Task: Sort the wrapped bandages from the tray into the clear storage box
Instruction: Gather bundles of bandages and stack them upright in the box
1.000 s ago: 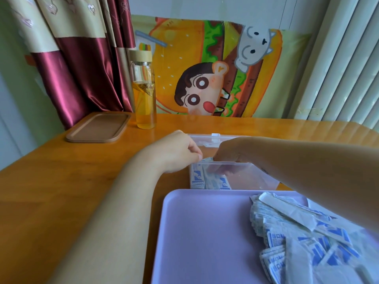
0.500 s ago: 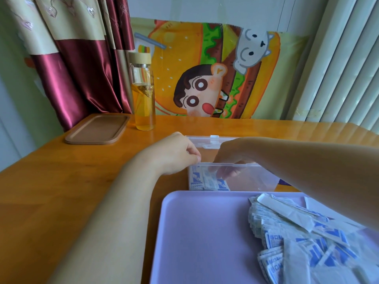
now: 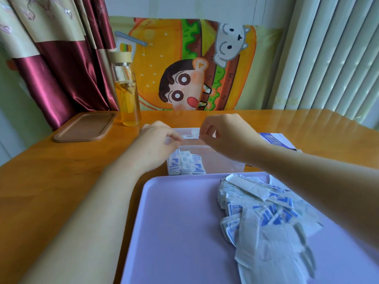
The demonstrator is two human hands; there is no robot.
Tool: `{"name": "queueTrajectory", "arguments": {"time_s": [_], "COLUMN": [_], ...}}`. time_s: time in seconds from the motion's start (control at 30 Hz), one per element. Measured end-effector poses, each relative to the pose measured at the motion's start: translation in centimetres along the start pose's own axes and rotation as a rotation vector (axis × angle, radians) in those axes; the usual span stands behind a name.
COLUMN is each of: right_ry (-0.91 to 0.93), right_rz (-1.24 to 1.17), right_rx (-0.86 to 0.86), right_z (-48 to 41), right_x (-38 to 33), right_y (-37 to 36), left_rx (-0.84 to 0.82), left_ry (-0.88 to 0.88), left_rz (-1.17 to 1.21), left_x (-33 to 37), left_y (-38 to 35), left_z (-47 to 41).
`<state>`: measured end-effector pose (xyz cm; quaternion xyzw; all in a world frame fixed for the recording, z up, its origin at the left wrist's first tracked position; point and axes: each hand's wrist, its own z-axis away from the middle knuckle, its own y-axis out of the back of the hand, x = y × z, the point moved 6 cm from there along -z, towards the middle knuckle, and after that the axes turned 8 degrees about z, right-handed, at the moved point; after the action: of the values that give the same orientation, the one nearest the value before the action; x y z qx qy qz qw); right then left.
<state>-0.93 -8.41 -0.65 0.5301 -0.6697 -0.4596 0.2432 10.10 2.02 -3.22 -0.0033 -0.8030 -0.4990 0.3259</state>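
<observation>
Surface: an orange-brown varnished wooden table (image 3: 51, 175), glossy, takes up most of the view.

Nearest you sits a lilac rectangular plastic tray (image 3: 180, 232). Its right half carries a loose heap of white-and-blue wrapped bandages (image 3: 264, 214); the near part of the heap is blurred.

Just beyond the tray's far edge stands the clear plastic storage box (image 3: 222, 166), with its clear hinged lid (image 3: 187, 132) laid open behind. A short row of wrapped bandages (image 3: 185, 166) stands on edge at the box's left end.

Your left hand (image 3: 159, 141) is over the box's left end, fingers curled, tips at the lid. Your right hand (image 3: 225, 138) hovers above the box, thumb and forefinger curled together by the lid edge. Can't tell whether either hand has hold of anything.

Far left: a brown rounded-rectangle wooden tray (image 3: 85, 127). Just right of it, apart, is a glass bottle w/ pale wooden cap (image 3: 128, 93), approx. half full of amber liquid. Right of the box: a blue-and-white cardboard carton (image 3: 276, 140), partly hidden by your right arm.

Room: a maroon-and-beige satin curtain (image 3: 51, 58) hangs at back left, a cartoon burger print cloth (image 3: 194, 64) at centre, and white vertical blinds (image 3: 332, 58) at right.
</observation>
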Motion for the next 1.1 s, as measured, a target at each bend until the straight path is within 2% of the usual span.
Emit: {"name": "queueTrajectory", "arguments": {"time_s": [0.07, 0.13, 0.2, 0.27, 0.33, 0.5, 0.73, 0.87, 1.1], "right_ry": [0.091, 0.150, 0.184, 0.212, 0.236, 0.204, 0.111, 0.080, 0.055], "right_rz": [-0.016, -0.002, 0.037, 0.082, 0.135, 0.148, 0.263, 0.330, 0.252], "right_rx": [-0.096, -0.305, -0.497, -0.585, -0.624, -0.683, -0.656, -0.672, -0.759], "right_z": [2.7, 5.7, 8.6, 11.0, 13.0, 16.4, 17.9, 17.6, 17.4], "right_x": [-0.3, 0.0, 0.6, 1.0, 1.3, 1.5, 2.2, 2.8, 2.9], "right_y": [0.9, 1.2, 1.1, 1.3, 1.6, 2.2, 1.3, 1.3, 0.3], "left_rx": [0.075, 0.106, 0.050, -0.087, -0.216, -0.344, -0.297, -0.331, -0.340], "left_ry": [-0.071, -0.137, -0.148, -0.127, -0.098, -0.070, -0.003, 0.045, 0.124], "left_rz": [0.005, 0.037, 0.078, 0.103, 0.080, 0.060, -0.080, 0.021, 0.188], "left_x": [1.2, 2.8, 4.2, 5.4, 6.6, 9.2, 9.8, 9.3, 7.6], "left_y": [0.2, 0.1, -0.6, -2.2, -4.3, -8.3, -10.3, -10.3, -9.2], "left_z": [1.1, 2.6, 4.3, 6.2, 8.3, 11.6, 12.0, 12.1, 12.2]}}
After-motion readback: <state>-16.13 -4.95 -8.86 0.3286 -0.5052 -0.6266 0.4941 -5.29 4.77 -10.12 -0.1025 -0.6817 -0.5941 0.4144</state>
